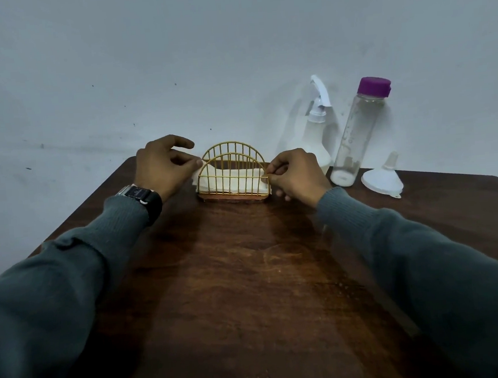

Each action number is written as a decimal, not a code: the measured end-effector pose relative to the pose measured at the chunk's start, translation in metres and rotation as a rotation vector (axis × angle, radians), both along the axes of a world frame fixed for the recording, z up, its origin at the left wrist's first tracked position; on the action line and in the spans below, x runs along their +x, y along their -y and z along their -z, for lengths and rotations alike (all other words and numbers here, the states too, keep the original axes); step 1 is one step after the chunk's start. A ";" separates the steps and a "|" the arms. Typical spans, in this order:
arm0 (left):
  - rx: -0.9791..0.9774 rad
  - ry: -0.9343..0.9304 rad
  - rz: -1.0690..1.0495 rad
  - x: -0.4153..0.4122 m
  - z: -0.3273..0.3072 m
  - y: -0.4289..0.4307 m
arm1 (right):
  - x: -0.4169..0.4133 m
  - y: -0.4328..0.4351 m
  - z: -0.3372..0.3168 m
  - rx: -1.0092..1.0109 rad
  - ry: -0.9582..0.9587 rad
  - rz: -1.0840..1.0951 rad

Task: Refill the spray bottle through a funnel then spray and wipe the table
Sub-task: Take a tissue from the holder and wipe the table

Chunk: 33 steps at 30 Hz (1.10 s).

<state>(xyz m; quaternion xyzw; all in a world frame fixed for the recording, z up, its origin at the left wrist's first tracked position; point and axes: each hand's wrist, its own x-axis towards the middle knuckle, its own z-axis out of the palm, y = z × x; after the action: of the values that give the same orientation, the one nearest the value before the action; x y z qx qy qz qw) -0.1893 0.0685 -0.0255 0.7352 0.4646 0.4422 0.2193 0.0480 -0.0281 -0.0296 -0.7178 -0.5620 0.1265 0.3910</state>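
Left hand (162, 168) and right hand (297, 174) each pinch one end of the napkin holder (231, 172), fingers curled. Spray bottle (316, 135), water bottle (354, 138) and mouth-down funnel (382, 178) sit back right on the table (249, 278).

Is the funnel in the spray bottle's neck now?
No, the funnel rests mouth down on the table beside the purple-capped bottle, apart from the spray bottle.

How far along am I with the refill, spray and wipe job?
Refill looks done: spray bottle has its head on, clear bottle is capped and nearly empty, funnel lies aside. In hand: left hand and right hand at the napkin holder. Wiping seems left; whether spraying happened, I cannot tell.
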 end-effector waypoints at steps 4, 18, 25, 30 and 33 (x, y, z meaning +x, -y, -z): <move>0.050 -0.053 0.021 0.003 -0.013 0.005 | -0.002 0.004 -0.007 0.052 0.044 0.003; 0.064 -0.182 -0.095 -0.004 -0.016 0.005 | -0.001 0.026 -0.018 0.052 0.071 0.006; 0.158 -0.029 -0.018 0.007 -0.044 0.020 | -0.006 0.031 -0.028 0.173 0.085 0.014; 0.189 0.081 0.104 0.016 -0.082 0.042 | -0.028 0.033 -0.044 0.236 0.072 -0.104; 0.123 0.157 0.164 0.017 -0.108 0.057 | -0.041 0.034 -0.055 0.265 0.107 -0.181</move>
<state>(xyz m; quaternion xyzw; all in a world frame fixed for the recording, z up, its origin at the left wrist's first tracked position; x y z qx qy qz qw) -0.1722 0.0118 0.0825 0.7459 0.3564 0.5066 0.2451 0.0074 -0.0618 0.0252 -0.6120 -0.6562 0.0477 0.4390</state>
